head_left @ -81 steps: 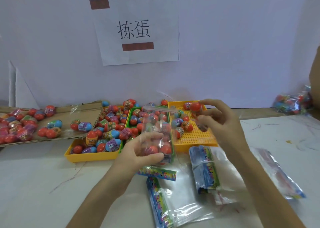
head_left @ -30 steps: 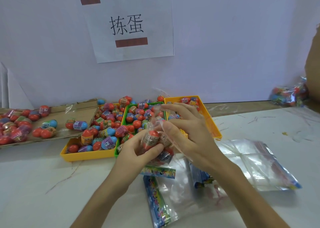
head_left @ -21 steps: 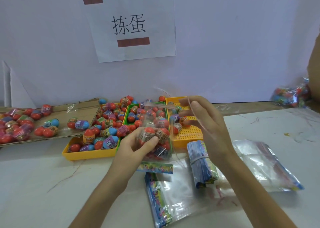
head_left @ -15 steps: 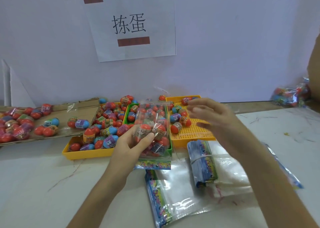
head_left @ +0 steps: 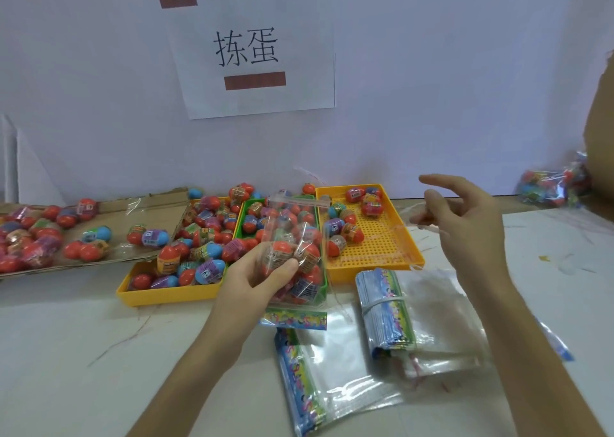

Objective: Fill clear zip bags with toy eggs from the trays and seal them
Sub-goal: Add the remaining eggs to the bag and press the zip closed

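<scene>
My left hand [head_left: 257, 279] grips a clear zip bag [head_left: 294, 254] upright in front of the trays; several toy eggs lie in it and its top looks unsealed. My right hand [head_left: 465, 217] hovers to the right of the orange tray [head_left: 382, 254] with relaxed fingers and holds nothing. That tray carries several eggs at its far end. The green tray [head_left: 247, 209] and the yellow tray [head_left: 166, 295] to the left are full of red, blue and purple eggs.
Empty zip bags [head_left: 335, 370] lie flat near the table's front, with a banded stack of bags [head_left: 385, 310] on them. A cardboard sheet [head_left: 153, 204] with loose eggs sits far left. A filled bag [head_left: 551, 187] rests at the back right by a cardboard box [head_left: 601, 144].
My right hand dropped eggs into the bag, then drew away to the right, empty. My left hand kept hold of the bag, which now holds more eggs.
</scene>
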`<state>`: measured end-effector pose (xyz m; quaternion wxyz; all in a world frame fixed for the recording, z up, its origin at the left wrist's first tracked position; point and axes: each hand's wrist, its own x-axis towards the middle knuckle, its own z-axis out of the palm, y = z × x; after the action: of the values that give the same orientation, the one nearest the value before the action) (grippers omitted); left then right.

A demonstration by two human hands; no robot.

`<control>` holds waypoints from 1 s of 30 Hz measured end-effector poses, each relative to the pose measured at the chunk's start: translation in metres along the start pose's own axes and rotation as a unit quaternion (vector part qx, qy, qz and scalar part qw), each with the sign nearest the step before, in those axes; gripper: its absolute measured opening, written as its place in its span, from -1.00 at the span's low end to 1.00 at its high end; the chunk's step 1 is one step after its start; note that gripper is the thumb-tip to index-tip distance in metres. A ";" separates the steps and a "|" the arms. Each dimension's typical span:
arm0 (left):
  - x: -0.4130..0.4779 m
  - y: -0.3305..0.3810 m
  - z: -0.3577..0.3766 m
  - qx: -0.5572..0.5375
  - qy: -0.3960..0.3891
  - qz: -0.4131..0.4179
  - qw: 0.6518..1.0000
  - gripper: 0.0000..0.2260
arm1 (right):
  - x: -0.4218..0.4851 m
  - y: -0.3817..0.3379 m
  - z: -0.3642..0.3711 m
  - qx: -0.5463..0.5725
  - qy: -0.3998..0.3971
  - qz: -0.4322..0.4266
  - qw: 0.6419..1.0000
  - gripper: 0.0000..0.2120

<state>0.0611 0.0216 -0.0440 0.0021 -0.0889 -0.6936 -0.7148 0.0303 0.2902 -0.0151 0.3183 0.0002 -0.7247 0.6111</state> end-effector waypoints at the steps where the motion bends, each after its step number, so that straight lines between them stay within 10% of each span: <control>1: 0.000 0.000 0.000 -0.001 0.001 0.000 1.000 -0.82 | 0.000 0.002 0.002 -0.014 -0.011 0.014 1.000 -0.69; 4: 0.000 0.000 0.000 -0.002 0.000 -0.001 1.000 -0.83 | 0.002 -0.001 0.001 -0.036 -0.043 0.067 0.996 -0.50; 7: 0.000 0.000 0.000 0.001 -0.001 -0.005 1.000 -0.83 | 0.003 -0.006 -0.002 0.127 -0.084 0.132 0.980 -0.63; 12: -0.001 0.000 0.001 0.000 -0.004 -0.003 1.000 -0.83 | 0.003 -0.001 -0.007 0.071 -0.008 0.058 0.996 -0.83; 19: 0.000 0.002 0.001 0.000 0.002 0.002 1.000 -0.83 | 0.002 -0.004 0.001 0.110 -0.154 0.146 0.971 -0.22; 23: 0.000 0.001 0.000 0.002 0.001 0.002 1.000 -0.79 | -0.001 0.004 0.006 -0.139 -0.048 0.011 0.989 -0.40; 30: 0.000 0.002 -0.001 -0.004 -0.004 0.004 1.000 -0.80 | 0.000 0.003 0.001 -0.069 0.034 -0.052 0.996 -0.51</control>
<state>0.0618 0.0209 -0.0416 0.0014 -0.0948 -0.6903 -0.7173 0.0286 0.2897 -0.0184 0.3729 -0.0048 -0.7534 0.5416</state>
